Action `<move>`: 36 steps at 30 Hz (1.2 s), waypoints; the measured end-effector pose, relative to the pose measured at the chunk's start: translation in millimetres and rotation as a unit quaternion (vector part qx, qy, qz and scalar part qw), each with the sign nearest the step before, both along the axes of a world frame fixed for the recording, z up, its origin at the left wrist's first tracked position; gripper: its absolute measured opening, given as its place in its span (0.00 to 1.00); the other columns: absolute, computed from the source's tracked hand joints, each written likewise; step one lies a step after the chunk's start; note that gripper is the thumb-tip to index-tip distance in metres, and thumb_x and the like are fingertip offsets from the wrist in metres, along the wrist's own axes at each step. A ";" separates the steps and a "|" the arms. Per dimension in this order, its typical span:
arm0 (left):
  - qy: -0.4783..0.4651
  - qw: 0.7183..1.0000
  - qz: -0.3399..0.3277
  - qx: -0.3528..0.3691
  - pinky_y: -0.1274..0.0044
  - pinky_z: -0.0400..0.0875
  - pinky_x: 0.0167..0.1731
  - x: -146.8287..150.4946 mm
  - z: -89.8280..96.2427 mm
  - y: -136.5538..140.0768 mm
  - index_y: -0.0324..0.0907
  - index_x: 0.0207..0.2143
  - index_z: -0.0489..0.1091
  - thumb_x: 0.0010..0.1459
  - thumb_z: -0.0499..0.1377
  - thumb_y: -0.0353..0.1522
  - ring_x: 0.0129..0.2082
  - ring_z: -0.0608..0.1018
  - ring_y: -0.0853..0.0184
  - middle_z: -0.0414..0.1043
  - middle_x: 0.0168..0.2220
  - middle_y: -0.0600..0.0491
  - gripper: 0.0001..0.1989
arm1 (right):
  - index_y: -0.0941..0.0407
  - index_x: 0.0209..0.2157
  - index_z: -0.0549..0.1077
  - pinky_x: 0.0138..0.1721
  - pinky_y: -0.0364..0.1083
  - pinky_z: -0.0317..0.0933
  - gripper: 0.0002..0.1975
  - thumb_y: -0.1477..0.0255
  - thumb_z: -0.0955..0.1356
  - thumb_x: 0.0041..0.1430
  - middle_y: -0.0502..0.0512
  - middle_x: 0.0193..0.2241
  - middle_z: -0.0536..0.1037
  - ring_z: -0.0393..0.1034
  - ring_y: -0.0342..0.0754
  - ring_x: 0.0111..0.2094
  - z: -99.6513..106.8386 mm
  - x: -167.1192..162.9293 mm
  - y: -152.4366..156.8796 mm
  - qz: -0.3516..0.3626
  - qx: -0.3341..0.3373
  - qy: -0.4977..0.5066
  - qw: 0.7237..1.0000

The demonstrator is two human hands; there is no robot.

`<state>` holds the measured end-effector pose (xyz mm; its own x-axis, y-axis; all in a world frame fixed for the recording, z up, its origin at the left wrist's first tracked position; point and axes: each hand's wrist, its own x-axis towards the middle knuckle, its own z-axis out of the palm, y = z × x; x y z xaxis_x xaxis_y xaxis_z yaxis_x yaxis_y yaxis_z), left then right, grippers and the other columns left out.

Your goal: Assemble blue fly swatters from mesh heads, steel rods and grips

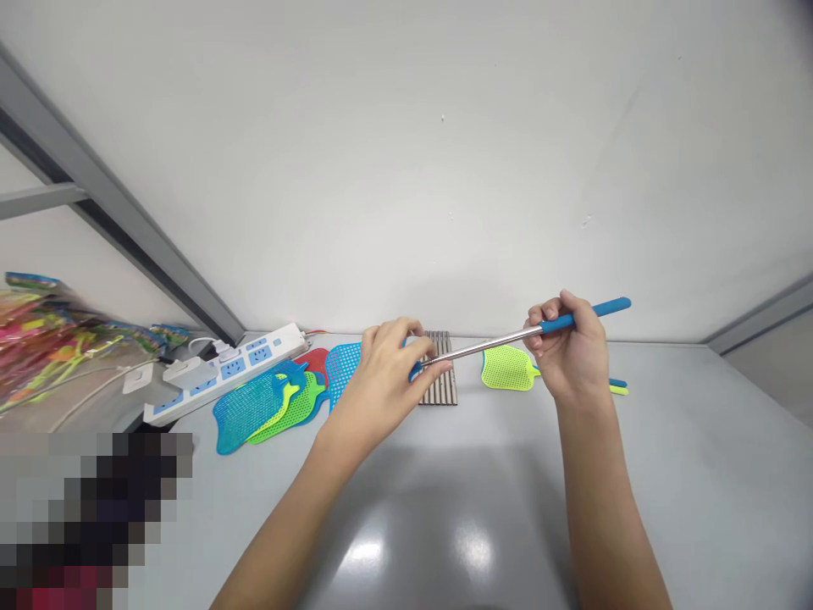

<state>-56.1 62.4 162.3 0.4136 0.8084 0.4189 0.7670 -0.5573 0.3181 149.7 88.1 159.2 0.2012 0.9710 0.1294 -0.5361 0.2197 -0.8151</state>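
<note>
A blue fly swatter with a shiny metal rod (489,343) is held between my two hands above the table. My left hand (381,373) pinches it at the blue neck, and a blue perforated head (341,366) shows partly behind that hand. My right hand (575,352) wraps round the blue handle, whose end sticks out to the right. Behind my left fingers, several metal rods (448,391) lie side by side. A yellow-green swatter head (508,369) lies between the hands. Blue and yellow handle ends (618,386) show right of my right wrist.
At the left lies a pile of blue, green and red swatter heads (245,413), beside a white power strip (279,341) with plugs and cables. Bags of colourful items (57,339) stand further left. A pale wall (445,186) closes off the table's back.
</note>
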 end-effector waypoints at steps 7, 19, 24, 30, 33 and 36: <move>0.012 1.000 0.013 0.004 0.68 0.50 0.45 -3.2 -1.8 1.2 0.47 0.36 0.65 0.54 0.49 0.37 0.45 0.60 0.63 0.58 0.45 0.52 0.10 | 0.57 0.16 0.58 0.09 0.37 0.48 0.13 0.66 0.62 0.47 0.47 0.15 0.62 0.57 0.37 0.12 -7.1 15.0 3.7 -0.035 0.011 0.010 0.999; -0.057 0.986 0.154 0.028 0.65 0.50 0.47 -29.9 -3.4 14.8 0.47 0.43 0.59 0.53 0.47 0.41 0.48 0.59 0.61 0.57 0.46 0.49 0.16 | 0.57 0.16 0.57 0.10 0.38 0.44 0.11 0.69 0.60 0.47 0.48 0.14 0.61 0.54 0.38 0.12 -8.2 27.2 1.7 -0.067 0.010 0.036 0.997; -0.215 0.962 0.138 -0.093 0.70 0.63 0.37 -36.6 -1.8 16.6 0.48 0.49 0.52 0.51 0.49 0.42 0.43 0.66 0.63 0.60 0.46 0.49 0.22 | 0.57 0.16 0.56 0.10 0.38 0.43 0.10 0.69 0.61 0.47 0.47 0.14 0.60 0.52 0.37 0.12 -7.7 25.9 1.5 -0.056 0.006 0.053 0.997; -0.305 0.927 0.125 -0.181 0.78 0.64 0.22 -38.4 2.5 16.6 0.46 0.47 0.58 0.47 0.53 0.43 0.24 0.68 0.70 0.63 0.25 0.56 0.24 | 0.57 0.16 0.55 0.19 0.39 0.56 0.10 0.73 0.61 0.47 0.46 0.16 0.58 0.58 0.39 0.19 -10.2 23.8 4.0 -0.033 0.028 0.121 0.992; -0.353 0.914 0.113 -0.165 0.80 0.63 0.22 -38.1 5.5 16.6 0.44 0.38 0.66 0.45 0.55 0.42 0.24 0.68 0.71 0.65 0.27 0.56 0.18 | 0.57 0.17 0.55 0.23 0.41 0.58 0.10 0.74 0.61 0.48 0.46 0.18 0.59 0.59 0.39 0.22 -10.6 26.8 4.7 0.034 0.017 0.184 0.982; -0.390 0.899 0.128 -0.151 0.81 0.63 0.22 -38.3 8.6 16.1 0.43 0.35 0.67 0.43 0.57 0.40 0.22 0.68 0.72 0.67 0.26 0.56 0.16 | 0.57 0.17 0.53 0.23 0.40 0.57 0.11 0.77 0.60 0.48 0.44 0.16 0.57 0.55 0.37 0.19 -10.9 30.0 3.8 0.058 0.030 0.266 0.962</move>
<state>-94.4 78.4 170.8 -0.1269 0.9611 0.2453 0.3354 -0.1911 0.9225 179.6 91.9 148.3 0.1453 0.9848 0.0954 -0.8974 0.1718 -0.4064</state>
